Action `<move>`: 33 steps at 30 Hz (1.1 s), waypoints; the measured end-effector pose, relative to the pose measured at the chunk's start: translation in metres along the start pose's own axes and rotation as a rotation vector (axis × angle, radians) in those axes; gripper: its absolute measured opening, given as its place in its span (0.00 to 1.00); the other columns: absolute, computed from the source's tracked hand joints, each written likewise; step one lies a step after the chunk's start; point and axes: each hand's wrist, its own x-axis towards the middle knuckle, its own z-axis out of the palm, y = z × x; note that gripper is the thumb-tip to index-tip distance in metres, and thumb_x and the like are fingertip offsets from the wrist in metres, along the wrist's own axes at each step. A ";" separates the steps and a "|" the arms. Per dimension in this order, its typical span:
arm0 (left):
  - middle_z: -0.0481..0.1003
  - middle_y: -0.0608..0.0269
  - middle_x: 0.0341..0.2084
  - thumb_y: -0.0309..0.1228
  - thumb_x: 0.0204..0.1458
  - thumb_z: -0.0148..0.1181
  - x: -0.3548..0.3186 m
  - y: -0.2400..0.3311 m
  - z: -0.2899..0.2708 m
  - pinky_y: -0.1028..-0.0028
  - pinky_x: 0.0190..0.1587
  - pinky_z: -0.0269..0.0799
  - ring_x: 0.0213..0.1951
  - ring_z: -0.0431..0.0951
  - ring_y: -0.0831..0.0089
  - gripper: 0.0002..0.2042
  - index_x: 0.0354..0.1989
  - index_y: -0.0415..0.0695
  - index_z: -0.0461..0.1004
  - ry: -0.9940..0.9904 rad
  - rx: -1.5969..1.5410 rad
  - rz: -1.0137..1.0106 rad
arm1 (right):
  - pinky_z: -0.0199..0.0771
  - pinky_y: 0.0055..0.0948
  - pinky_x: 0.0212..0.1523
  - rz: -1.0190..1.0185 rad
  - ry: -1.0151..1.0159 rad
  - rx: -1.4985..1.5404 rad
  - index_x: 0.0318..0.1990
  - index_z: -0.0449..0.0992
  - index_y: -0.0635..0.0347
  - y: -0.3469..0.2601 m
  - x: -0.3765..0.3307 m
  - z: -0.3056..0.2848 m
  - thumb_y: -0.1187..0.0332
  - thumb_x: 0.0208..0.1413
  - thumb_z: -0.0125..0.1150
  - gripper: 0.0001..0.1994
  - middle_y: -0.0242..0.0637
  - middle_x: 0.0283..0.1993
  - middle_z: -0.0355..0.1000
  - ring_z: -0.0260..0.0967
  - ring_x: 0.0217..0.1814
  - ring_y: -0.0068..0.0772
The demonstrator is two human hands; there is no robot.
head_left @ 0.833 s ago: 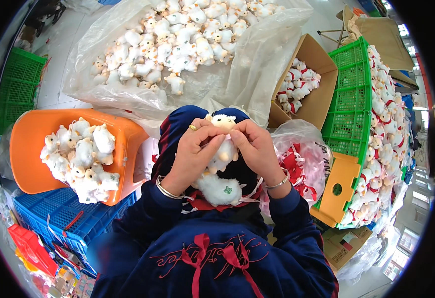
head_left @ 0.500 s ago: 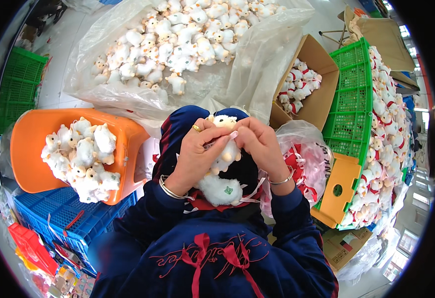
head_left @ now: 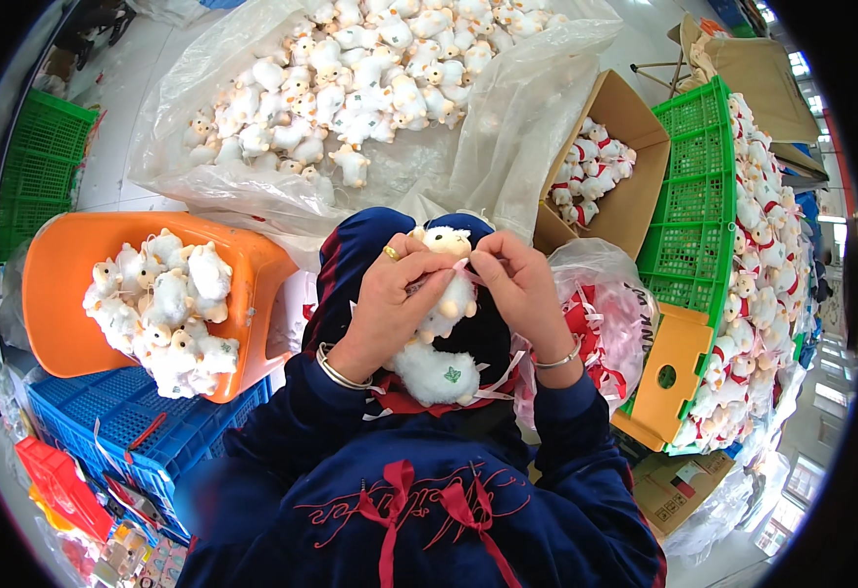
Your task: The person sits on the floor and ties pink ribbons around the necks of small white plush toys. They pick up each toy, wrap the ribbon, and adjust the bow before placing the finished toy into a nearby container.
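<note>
A small white plush sheep (head_left: 456,296) with a cream face is held upright above my lap. A narrow pink ribbon (head_left: 460,265) crosses its neck. My left hand (head_left: 387,312) is closed, its thumb and forefinger pinching the ribbon against the toy's neck. On the other side, my right hand (head_left: 527,299) pinches by the toy's neck, apparently on the ribbon's other end, which its fingers mostly cover. Below, a second white plush sheep (head_left: 419,370) with a green mark lies on my lap, over red fabric and loose pale ribbons.
Loose plush sheep fill a clear plastic sheet (head_left: 488,167) ahead. An orange chair (head_left: 56,294) at left bears more, above a blue crate (head_left: 105,412). On the right stand a cardboard box (head_left: 635,211), a green crate (head_left: 689,196) and a bag of ribbons (head_left: 586,333).
My right fingertips have shifted slightly to the right, away from the toy's neck. My left hand and the toy have barely moved.
</note>
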 end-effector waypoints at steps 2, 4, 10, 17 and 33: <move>0.74 0.59 0.37 0.21 0.56 0.66 -0.004 0.000 0.002 0.72 0.40 0.72 0.38 0.76 0.68 0.08 0.44 0.38 0.83 0.034 0.035 0.023 | 0.71 0.25 0.34 -0.009 -0.047 -0.185 0.41 0.78 0.67 -0.007 0.002 -0.009 0.70 0.66 0.61 0.08 0.35 0.31 0.77 0.70 0.31 0.23; 0.75 0.59 0.36 0.20 0.56 0.66 -0.008 -0.002 0.004 0.72 0.40 0.72 0.38 0.76 0.67 0.08 0.43 0.38 0.82 0.060 0.042 0.069 | 0.71 0.30 0.34 0.065 -0.165 -0.370 0.39 0.78 0.68 -0.027 0.003 -0.018 0.68 0.64 0.61 0.09 0.41 0.31 0.77 0.70 0.30 0.30; 0.74 0.62 0.38 0.19 0.57 0.63 -0.007 -0.010 0.001 0.76 0.42 0.69 0.39 0.75 0.72 0.06 0.41 0.39 0.82 0.028 -0.006 0.113 | 0.70 0.31 0.33 0.150 -0.261 -0.266 0.36 0.77 0.69 -0.029 0.004 -0.025 0.69 0.64 0.61 0.10 0.42 0.28 0.74 0.67 0.29 0.30; 0.72 0.63 0.35 0.23 0.60 0.63 -0.012 -0.015 0.001 0.75 0.41 0.70 0.38 0.74 0.73 0.03 0.39 0.39 0.80 -0.019 -0.190 -0.052 | 0.68 0.26 0.33 0.109 -0.150 -0.267 0.35 0.77 0.66 -0.004 0.000 -0.035 0.67 0.66 0.61 0.11 0.31 0.28 0.74 0.67 0.31 0.20; 0.73 0.64 0.35 0.23 0.55 0.69 0.007 0.009 0.000 0.75 0.41 0.71 0.37 0.74 0.72 0.08 0.43 0.41 0.84 -0.105 0.016 0.092 | 0.68 0.19 0.33 0.190 -0.202 0.012 0.34 0.74 0.63 -0.006 -0.003 -0.025 0.70 0.64 0.65 0.08 0.23 0.31 0.73 0.66 0.33 0.12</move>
